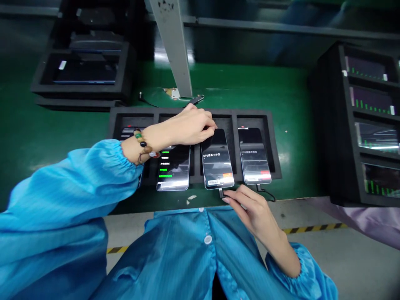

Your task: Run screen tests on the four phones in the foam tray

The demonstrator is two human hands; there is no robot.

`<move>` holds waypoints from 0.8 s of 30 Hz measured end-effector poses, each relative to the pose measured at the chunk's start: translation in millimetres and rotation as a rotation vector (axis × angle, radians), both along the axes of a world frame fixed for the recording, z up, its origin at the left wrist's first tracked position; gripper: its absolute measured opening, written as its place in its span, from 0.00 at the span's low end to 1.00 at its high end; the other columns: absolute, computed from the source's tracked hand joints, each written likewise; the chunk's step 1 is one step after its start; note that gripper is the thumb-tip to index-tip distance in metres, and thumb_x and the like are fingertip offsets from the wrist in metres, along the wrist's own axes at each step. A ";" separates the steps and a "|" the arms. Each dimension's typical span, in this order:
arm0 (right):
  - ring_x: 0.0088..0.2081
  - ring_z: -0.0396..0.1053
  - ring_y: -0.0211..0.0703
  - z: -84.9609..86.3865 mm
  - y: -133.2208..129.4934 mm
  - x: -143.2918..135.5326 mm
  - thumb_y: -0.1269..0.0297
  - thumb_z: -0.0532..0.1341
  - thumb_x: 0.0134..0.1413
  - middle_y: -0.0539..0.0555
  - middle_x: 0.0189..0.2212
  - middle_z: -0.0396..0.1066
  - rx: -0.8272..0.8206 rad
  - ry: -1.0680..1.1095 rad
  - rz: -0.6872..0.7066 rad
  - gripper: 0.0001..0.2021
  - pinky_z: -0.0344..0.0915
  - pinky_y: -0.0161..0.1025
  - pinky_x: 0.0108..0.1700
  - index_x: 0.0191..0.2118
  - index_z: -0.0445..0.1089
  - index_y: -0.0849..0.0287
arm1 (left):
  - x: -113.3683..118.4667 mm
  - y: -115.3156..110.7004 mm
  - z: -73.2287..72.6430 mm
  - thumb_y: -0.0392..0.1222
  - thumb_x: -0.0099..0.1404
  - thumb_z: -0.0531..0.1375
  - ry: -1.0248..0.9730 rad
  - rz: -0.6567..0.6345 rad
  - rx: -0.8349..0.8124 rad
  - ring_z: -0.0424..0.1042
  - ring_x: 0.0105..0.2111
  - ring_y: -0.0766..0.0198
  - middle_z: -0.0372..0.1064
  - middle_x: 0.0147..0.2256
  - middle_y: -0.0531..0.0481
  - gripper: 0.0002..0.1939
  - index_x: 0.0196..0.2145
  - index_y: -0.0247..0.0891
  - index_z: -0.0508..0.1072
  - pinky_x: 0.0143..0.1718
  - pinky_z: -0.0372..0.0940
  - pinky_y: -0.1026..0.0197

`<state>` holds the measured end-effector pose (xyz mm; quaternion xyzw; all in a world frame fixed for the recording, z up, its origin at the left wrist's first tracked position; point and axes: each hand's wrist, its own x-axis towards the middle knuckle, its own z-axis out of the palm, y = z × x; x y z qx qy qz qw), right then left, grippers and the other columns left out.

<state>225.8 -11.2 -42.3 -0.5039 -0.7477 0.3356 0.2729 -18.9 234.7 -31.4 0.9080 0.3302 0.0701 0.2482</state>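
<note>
Several smartphones lie in a black foam tray in front of me. My left hand (195, 124) reaches across from the left, fingers curled together at the top edge of the third smartphone (218, 160), whose dark screen shows white text. Below that phone, my right hand (251, 206) pinches a cable plug (221, 193) at its bottom edge. Left of it lies a smartphone (173, 175) with a green and white list, partly under my left forearm. The rightmost smartphone (255, 160) has a cable (267, 191) at its lower edge. My left sleeve covers much of the leftmost smartphone (128, 132).
The foam tray (276, 154) sits on a green table (290, 125). Stacked foam trays with phones stand right (331, 125) and back left (125, 79). A metal post (178, 50) rises behind the tray, near a loose cable end (140, 96). Another person's sleeve (353, 221) shows at right.
</note>
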 end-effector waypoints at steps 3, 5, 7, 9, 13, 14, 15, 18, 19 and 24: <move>0.34 0.75 0.38 -3.9 -2.1 -2.6 0.67 0.63 0.76 0.52 0.36 0.74 -0.021 0.023 -0.036 0.09 0.73 0.37 0.37 0.54 0.80 0.58 | -1.0 -0.5 0.0 0.46 0.75 0.54 -0.014 -0.007 -0.008 0.78 0.47 0.52 0.81 0.44 0.44 0.20 0.48 0.45 0.87 0.64 0.60 0.42; 0.32 0.73 0.37 -7.3 -4.4 -5.5 0.68 0.63 0.76 0.51 0.35 0.74 0.001 0.034 -0.073 0.09 0.72 0.37 0.35 0.53 0.80 0.58 | -0.6 -2.0 0.4 0.46 0.75 0.54 -0.010 -0.009 -0.014 0.78 0.44 0.53 0.80 0.43 0.43 0.21 0.48 0.43 0.87 0.62 0.63 0.43; 0.32 0.73 0.37 -10.8 -7.1 -7.9 0.70 0.64 0.75 0.51 0.34 0.75 0.047 0.028 -0.109 0.09 0.72 0.37 0.35 0.53 0.80 0.59 | 1.6 -3.7 1.8 0.45 0.75 0.54 0.007 -0.003 -0.024 0.78 0.43 0.52 0.79 0.43 0.42 0.22 0.50 0.40 0.87 0.61 0.64 0.43; 0.31 0.73 0.37 -13.0 -9.3 -8.2 0.70 0.64 0.74 0.51 0.34 0.76 0.095 0.000 -0.122 0.09 0.72 0.37 0.35 0.54 0.80 0.58 | 3.7 -4.8 5.3 0.45 0.75 0.53 0.030 0.003 -0.044 0.78 0.45 0.52 0.80 0.45 0.40 0.22 0.52 0.38 0.86 0.62 0.64 0.43; 0.35 0.77 0.42 -6.6 -10.4 -1.4 0.68 0.67 0.72 0.53 0.37 0.79 0.183 -0.139 -0.102 0.10 0.76 0.41 0.38 0.55 0.79 0.56 | -11.4 -8.3 22.0 0.47 0.79 0.51 0.040 -0.020 -0.086 0.76 0.57 0.50 0.80 0.56 0.42 0.24 0.60 0.41 0.82 0.68 0.59 0.43; 0.37 0.78 0.44 -2.6 -9.6 0.2 0.68 0.69 0.70 0.54 0.39 0.79 0.226 -0.162 -0.107 0.12 0.77 0.43 0.40 0.56 0.79 0.55 | -22.1 -11.3 27.7 0.49 0.80 0.51 0.029 -0.009 -0.067 0.73 0.62 0.49 0.78 0.61 0.42 0.24 0.62 0.42 0.80 0.70 0.57 0.41; 0.40 0.79 0.47 2.0 -8.3 0.8 0.68 0.71 0.68 0.56 0.41 0.80 0.279 -0.168 -0.116 0.14 0.77 0.46 0.43 0.57 0.78 0.55 | -35.7 -15.9 33.2 0.50 0.80 0.51 0.016 0.013 -0.037 0.70 0.65 0.47 0.76 0.64 0.42 0.24 0.63 0.44 0.79 0.72 0.54 0.39; 0.46 0.78 0.52 15.9 -0.6 -7.8 0.71 0.72 0.64 0.58 0.44 0.80 0.412 -0.117 -0.098 0.18 0.75 0.50 0.47 0.58 0.77 0.58 | -84.7 -39.3 45.0 0.49 0.78 0.55 -0.011 0.071 0.027 0.67 0.67 0.45 0.71 0.68 0.44 0.21 0.58 0.49 0.84 0.73 0.52 0.36; 0.47 0.78 0.52 19.6 2.9 -14.7 0.73 0.72 0.64 0.58 0.44 0.80 0.425 -0.099 -0.073 0.17 0.75 0.50 0.48 0.57 0.77 0.58 | -100.5 -49.5 46.2 0.48 0.77 0.56 -0.012 0.070 0.023 0.67 0.67 0.45 0.72 0.67 0.46 0.19 0.55 0.51 0.85 0.73 0.52 0.36; 0.45 0.78 0.49 30.1 18.5 -56.9 0.73 0.69 0.67 0.56 0.44 0.82 0.397 -0.041 0.132 0.15 0.76 0.49 0.48 0.56 0.76 0.58 | -144.8 -91.7 34.9 0.45 0.74 0.58 -0.018 0.074 0.046 0.64 0.68 0.43 0.70 0.69 0.47 0.19 0.54 0.51 0.86 0.73 0.53 0.35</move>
